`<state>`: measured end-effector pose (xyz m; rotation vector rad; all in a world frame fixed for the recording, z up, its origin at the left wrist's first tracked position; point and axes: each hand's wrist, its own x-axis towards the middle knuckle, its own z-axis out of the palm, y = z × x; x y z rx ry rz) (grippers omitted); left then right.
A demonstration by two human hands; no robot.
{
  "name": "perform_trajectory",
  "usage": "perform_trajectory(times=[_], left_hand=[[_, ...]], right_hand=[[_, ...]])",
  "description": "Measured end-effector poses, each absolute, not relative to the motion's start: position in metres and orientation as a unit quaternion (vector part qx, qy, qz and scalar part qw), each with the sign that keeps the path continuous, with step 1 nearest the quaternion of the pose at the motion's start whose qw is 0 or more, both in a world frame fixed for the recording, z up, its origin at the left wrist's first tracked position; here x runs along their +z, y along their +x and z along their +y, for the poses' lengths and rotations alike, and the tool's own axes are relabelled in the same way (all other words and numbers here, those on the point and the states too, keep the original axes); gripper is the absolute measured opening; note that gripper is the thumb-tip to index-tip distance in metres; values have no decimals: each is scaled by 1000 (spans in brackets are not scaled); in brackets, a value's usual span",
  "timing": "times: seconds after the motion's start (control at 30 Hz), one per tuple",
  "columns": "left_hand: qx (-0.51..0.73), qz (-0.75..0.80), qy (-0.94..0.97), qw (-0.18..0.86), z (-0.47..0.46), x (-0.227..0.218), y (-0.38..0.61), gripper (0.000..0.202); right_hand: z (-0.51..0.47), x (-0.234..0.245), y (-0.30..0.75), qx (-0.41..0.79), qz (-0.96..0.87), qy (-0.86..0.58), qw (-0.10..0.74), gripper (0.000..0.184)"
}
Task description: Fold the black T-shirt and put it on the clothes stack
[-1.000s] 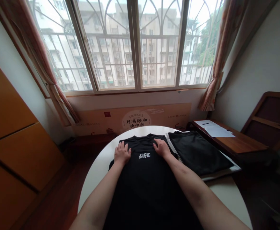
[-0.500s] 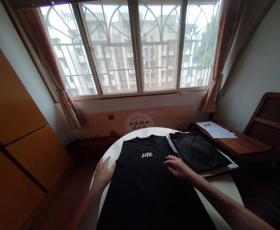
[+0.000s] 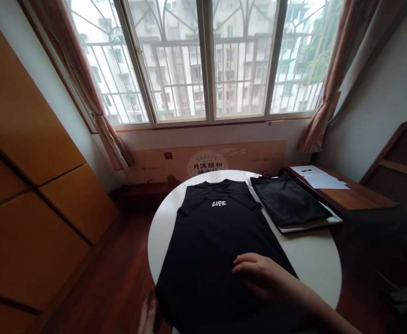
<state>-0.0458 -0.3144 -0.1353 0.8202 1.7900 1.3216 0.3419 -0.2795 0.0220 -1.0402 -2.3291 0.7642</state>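
A black T-shirt (image 3: 213,236) with a small white "LIFE" print lies flat, front up, on a round white table (image 3: 314,260). Its hem hangs over the near edge. My right hand (image 3: 262,276) rests flat on the lower right part of the shirt, fingers stretched out to the left. My left hand (image 3: 149,315) is at the shirt's lower left corner, below the table's edge. Only part of it shows, and its fingers are largely hidden behind the cloth.
A pile of folded black and white garments (image 3: 289,204) lies on the table's right side. A dark wooden desk (image 3: 349,197) with papers stands to the right. Orange cabinets (image 3: 33,185) fill the left. A barred window (image 3: 206,60) and a printed cardboard panel (image 3: 206,160) lie ahead.
Both hands have slid from the shirt's chest down along it to the hem. The view has pulled back and shows more of the table.
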Motion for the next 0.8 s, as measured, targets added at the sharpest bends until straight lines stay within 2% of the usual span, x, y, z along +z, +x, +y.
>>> perform_trajectory(times=[0.1,0.2,0.3,0.37,0.43,0.5,0.63,0.73,0.8], left_hand=[[513,643,289,489,-328,-124,-39,89],[513,607,280,538,-334,-107,-39,100],[546,589,297,516,-336,-92,-41,105],[570,580,323,483,-336,-80,-39,93],[575,574,370,451,-335,-65,-32,72],[570,557,429,426,-333,-48,-20,53],[553,504,537,390,-325,-20,0,35],[549,485,568,375,-302,-6,-7,35],[560,498,554,363,-265,3,-20,35]], right_hand=[[-278,33,306,272,-873,-319,249,36],[-288,31,265,267,-894,-279,226,31],[-300,21,226,281,-901,-253,213,49],[-304,13,202,299,-898,-236,219,71],[-305,6,182,312,-894,-233,221,89],[-303,2,167,321,-882,-254,231,94],[-296,5,157,351,-821,-314,323,71],[-290,12,162,394,-782,-311,370,49],[-287,14,166,412,-766,-317,377,45]])
